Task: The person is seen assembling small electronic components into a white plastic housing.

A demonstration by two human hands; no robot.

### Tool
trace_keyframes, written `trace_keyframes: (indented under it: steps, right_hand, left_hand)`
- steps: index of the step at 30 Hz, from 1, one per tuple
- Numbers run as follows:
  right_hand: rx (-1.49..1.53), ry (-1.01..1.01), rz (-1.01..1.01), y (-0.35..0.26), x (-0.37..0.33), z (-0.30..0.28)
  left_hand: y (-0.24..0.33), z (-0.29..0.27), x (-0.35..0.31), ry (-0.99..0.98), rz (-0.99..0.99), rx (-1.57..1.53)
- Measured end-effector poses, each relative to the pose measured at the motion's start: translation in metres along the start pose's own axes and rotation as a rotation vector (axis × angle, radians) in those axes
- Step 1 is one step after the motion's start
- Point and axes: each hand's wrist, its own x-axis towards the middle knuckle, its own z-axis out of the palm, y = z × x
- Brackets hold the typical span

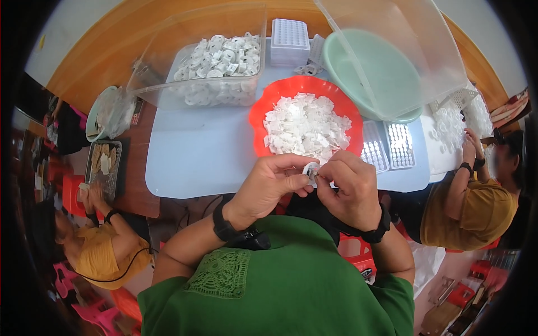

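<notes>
Here's the close work: the left hand (pixel 263 187) pinches a small white part (pixel 310 169) between thumb and forefinger, at the near side of the red bowl (pixel 259 129), while the right hand (pixel 358 187) has its fingertips bunched against it. It looks like a fitting step, and the next move probably calls for a steady left hold and light right-hand pressure. Whether the right fingers pinch a separate piece, one cannot tell; fingers hide much of the part.

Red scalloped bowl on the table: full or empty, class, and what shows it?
Full, or nearly so: flat white pieces heap across the red bowl, hiding its bottom.
</notes>
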Motion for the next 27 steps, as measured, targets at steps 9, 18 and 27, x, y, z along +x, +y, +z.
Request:
trace_keyframes:
  steps: [9, 18, 27]
  right_hand:
    - [-0.223, -0.129, -0.054, -0.013, -0.002, 0.01]
    - [-0.11, -0.206, -0.042, -0.01, 0.006, 0.006]
    - [0.439, -0.32, 0.612, 0.01, 0.003, -0.007]
  left_hand:
    - [-0.007, -0.005, -0.007, 0.01, 0.039, 0.102]
    - [-0.004, -0.008, -0.01, 0.023, -0.009, 0.034]
    - [-0.005, 0.001, -0.004, -0.051, -0.021, 0.126]
